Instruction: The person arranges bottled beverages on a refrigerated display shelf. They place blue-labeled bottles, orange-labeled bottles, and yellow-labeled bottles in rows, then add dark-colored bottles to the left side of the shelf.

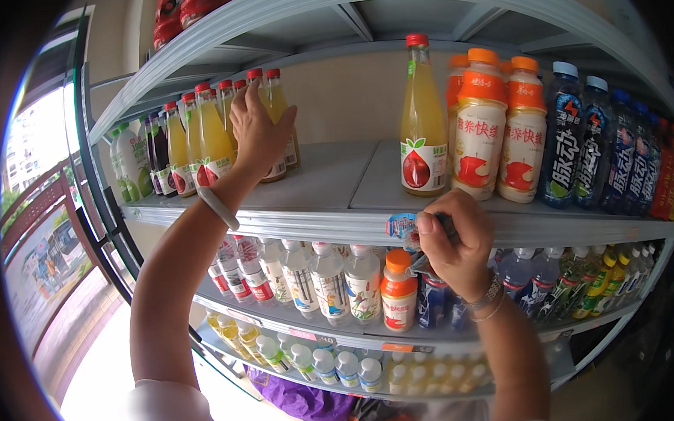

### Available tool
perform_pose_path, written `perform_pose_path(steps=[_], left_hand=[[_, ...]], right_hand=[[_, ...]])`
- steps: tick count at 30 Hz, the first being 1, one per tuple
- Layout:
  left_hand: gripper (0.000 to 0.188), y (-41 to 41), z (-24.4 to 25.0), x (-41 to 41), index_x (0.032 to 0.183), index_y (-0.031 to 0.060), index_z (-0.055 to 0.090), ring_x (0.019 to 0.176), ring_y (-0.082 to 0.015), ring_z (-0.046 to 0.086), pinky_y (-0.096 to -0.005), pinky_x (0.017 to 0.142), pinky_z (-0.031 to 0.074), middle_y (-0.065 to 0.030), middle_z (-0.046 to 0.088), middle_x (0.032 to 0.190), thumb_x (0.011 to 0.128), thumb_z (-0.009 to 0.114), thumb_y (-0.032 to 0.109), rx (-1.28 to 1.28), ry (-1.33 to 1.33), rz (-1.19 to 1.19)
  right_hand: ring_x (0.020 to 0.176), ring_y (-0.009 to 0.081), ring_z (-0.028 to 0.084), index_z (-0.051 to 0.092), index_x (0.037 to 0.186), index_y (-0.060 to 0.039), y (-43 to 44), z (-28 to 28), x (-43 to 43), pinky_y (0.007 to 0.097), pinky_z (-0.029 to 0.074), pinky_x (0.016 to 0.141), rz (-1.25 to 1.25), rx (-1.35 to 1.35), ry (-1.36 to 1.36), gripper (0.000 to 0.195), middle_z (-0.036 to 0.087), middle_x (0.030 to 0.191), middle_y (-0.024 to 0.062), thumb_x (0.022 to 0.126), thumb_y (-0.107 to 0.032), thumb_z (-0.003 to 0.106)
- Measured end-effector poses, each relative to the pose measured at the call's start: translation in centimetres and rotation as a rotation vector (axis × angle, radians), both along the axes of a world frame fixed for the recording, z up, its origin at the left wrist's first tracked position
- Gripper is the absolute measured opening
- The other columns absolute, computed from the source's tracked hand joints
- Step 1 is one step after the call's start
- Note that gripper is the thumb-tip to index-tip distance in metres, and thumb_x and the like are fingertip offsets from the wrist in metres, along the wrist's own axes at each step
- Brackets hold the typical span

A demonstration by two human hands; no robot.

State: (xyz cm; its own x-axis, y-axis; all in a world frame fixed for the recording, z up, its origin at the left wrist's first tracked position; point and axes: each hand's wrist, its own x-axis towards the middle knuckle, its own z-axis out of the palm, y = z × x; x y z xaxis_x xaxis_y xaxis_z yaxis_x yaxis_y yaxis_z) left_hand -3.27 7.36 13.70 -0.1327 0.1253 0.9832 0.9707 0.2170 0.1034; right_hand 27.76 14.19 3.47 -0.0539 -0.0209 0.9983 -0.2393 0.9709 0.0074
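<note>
My left hand (pixel 260 123), with a pale bangle at the wrist, reaches over the upper shelf and touches a red-capped glass bottle of yellow juice (pixel 277 100) or the one beside it. Several more such bottles (pixel 215 128) stand left of it. My right hand (pixel 457 239) is closed in front of the shelf edge, around a crumpled piece of plastic packaging with a blue and red print (pixel 404 228). Just above and behind that hand, a single juice bottle (pixel 422 122) stands upright beside orange-capped white bottles (pixel 478 125).
Dark blue drink bottles (pixel 560 138) fill the upper shelf's right side. The metal shelf edge (pixel 315 223) curves across the view. Below stand clear water bottles (pixel 326 284) and an orange-capped bottle (pixel 399 292). A purple bag (pixel 300 395) lies beneath; glass panels are at left.
</note>
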Motion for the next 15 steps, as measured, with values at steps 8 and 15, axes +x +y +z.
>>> perform_pose_path(steps=[8, 15], left_hand=[[0.085, -1.1, -0.8, -4.8, 0.146, -0.0052, 0.028, 0.124, -0.0482, 0.054, -0.0495, 0.103, 0.047, -0.0313, 0.052, 0.130, 0.084, 0.072, 0.032, -0.216, -0.500, -0.199], [0.074, -1.7, -0.1, 1.7, 0.136, -0.0059, 0.043, 0.111, -0.0314, 0.065, -0.0381, 0.094, 0.053, -0.0242, 0.061, 0.122, 0.082, 0.078, 0.030, -0.299, -0.520, -0.429]], right_hand=[[0.056, 0.0218, 0.053, 0.061, 0.074, -0.0054, -0.4, 0.1, -0.2, 0.0334, 0.041, 0.053, 0.001, 0.037, 0.004, 0.019, 0.056, 0.065, 0.0053, 0.082, -0.011, 0.078], [0.056, 0.0217, 0.053, 0.060, 0.073, -0.0051, -0.2, -0.2, 0.1, 0.0337, 0.041, 0.053, -0.026, -0.028, -0.017, 0.019, 0.056, 0.065, 0.0056, 0.080, -0.009, 0.078]])
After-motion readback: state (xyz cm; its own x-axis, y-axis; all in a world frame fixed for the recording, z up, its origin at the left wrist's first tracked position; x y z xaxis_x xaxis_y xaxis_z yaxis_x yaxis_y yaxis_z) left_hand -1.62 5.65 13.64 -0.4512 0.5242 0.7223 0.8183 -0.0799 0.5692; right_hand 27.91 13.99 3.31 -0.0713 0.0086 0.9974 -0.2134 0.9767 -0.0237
